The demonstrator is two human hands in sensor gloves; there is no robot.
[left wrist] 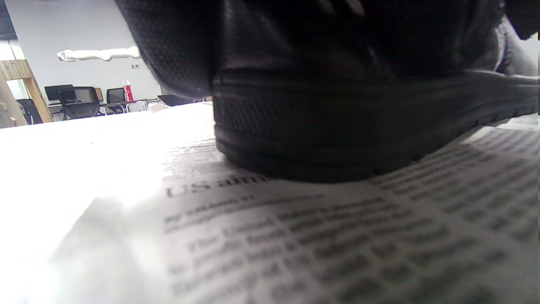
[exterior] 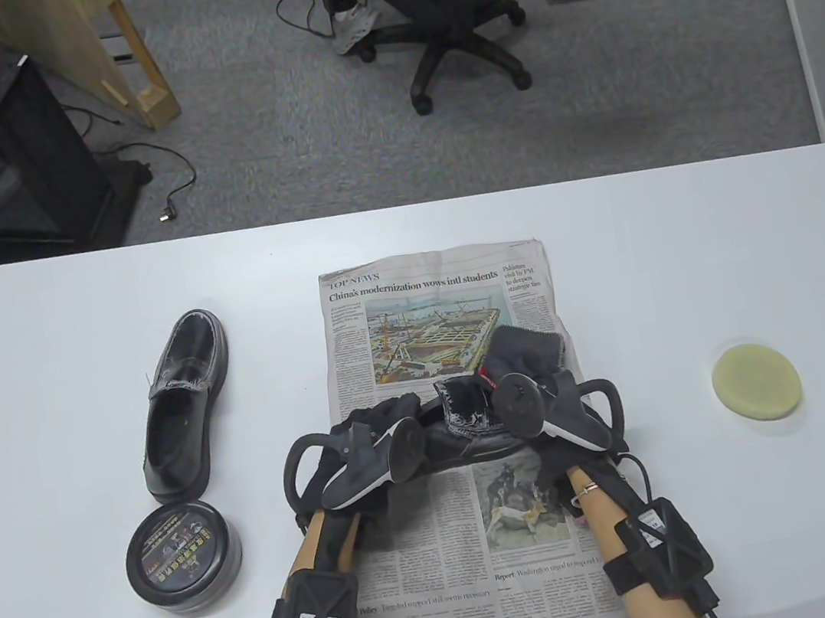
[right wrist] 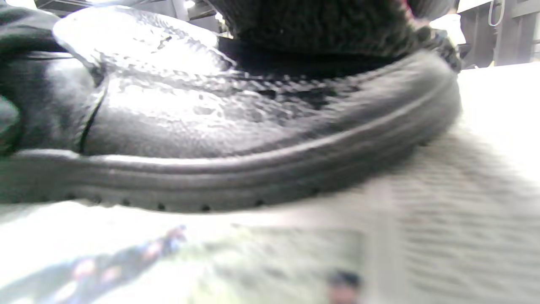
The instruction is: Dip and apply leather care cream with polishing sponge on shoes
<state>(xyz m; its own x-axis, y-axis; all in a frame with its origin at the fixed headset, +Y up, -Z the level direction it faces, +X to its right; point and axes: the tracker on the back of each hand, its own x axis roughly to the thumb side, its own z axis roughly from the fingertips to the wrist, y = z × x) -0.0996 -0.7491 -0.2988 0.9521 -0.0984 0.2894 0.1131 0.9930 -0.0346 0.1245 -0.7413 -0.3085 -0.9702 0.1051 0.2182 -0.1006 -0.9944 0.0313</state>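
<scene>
A black leather loafer (exterior: 470,432) lies crosswise on the sheet of printed newspaper (exterior: 449,551) at the centre of the white surface (exterior: 682,245), its ribbed sole resting on the print in both wrist views. The left hand (exterior: 370,439) steadies the heel end; its fingers are hidden behind the tracker, so the grip cannot be told for certain, though the left wrist view shows dark glove against the heel. The right hand (exterior: 541,390) sits over the toe end with a dark fuzzy polishing cloth (exterior: 526,346) under it, pressed onto the upper; the right wrist view shows the cloth's nap (right wrist: 312,25) on the toe cap, whose leather appears glossy. Whether the right fingers curl round the cloth cannot be told. The second black leather loafer (exterior: 183,405) stands apart at the left, toe pointing away, just beyond the round black tin of leather care cream (exterior: 184,556), whose printed lid appears to be on. The pale yellow round polishing sponge (exterior: 756,381) lies alone at the far right, well apart from both hands. Judged from this layout, the step in hand is wiping or buffing the shoe; dipping is not yet under way. The next move calls for releasing the cloth, opening the tin, taking up the sponge, and loading it with cream.
</scene>
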